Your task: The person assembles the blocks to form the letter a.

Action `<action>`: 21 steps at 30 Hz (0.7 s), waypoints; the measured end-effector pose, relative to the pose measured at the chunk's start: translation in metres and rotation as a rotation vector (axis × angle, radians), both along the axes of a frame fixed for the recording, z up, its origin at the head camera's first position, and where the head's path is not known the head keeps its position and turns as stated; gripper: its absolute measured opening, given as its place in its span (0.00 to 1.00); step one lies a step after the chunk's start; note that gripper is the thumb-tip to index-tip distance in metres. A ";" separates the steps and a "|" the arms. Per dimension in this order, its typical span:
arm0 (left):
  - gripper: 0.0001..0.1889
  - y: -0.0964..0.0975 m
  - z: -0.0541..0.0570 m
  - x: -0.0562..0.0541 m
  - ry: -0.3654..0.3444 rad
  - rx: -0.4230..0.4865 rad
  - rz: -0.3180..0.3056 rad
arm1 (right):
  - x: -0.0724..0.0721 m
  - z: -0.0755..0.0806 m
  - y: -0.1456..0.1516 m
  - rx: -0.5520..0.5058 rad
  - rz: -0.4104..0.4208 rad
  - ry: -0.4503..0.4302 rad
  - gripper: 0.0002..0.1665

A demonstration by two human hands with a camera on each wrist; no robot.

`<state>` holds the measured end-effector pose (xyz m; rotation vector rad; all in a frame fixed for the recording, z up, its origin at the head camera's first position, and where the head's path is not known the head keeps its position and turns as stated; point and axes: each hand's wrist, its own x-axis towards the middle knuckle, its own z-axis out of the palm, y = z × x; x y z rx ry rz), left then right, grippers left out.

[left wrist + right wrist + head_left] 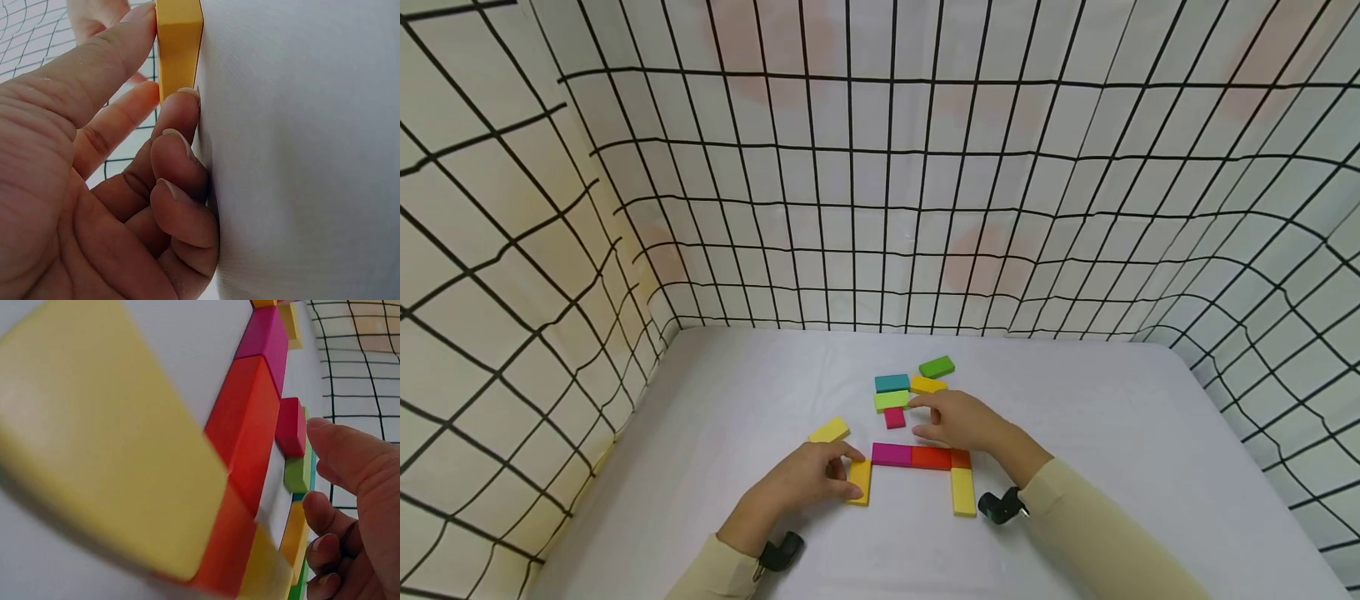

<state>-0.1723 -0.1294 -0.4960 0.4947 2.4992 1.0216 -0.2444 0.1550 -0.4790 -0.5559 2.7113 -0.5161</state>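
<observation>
My left hand (801,479) pinches an orange-yellow wooden block (860,482), thumb at its near end and index finger at its far end; the other fingers curl beneath in the left wrist view. This block stands at the left end of a row: a magenta block (891,454), a red block (930,457) and an orange-red block (960,459). A pale yellow block (963,492) extends toward me from the row's right end. My right hand (962,421) hovers with thumb and index apart, beside a small crimson block (894,417) and a lime block (891,402).
Behind the lime block lie a teal block (892,382), another yellow block (928,384) and a green block (937,367). A light yellow block (830,430) lies beyond my left hand. A white cloth with black grid lines (865,183) walls the white table (1097,417).
</observation>
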 end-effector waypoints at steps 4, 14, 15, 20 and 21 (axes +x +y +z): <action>0.24 0.000 0.000 0.000 -0.003 0.003 0.000 | -0.005 0.002 -0.011 0.009 0.037 -0.003 0.30; 0.23 -0.002 0.000 -0.001 0.025 0.004 -0.018 | -0.003 -0.005 -0.017 -0.036 0.017 -0.009 0.24; 0.23 -0.002 0.000 -0.001 0.022 0.005 -0.016 | -0.003 -0.005 -0.017 -0.041 0.018 -0.004 0.22; 0.23 -0.001 0.001 -0.001 0.010 0.010 -0.017 | -0.002 -0.005 -0.018 -0.019 0.008 0.020 0.20; 0.23 0.000 0.001 -0.001 0.010 0.010 -0.017 | -0.002 -0.005 -0.018 -0.015 0.002 0.019 0.20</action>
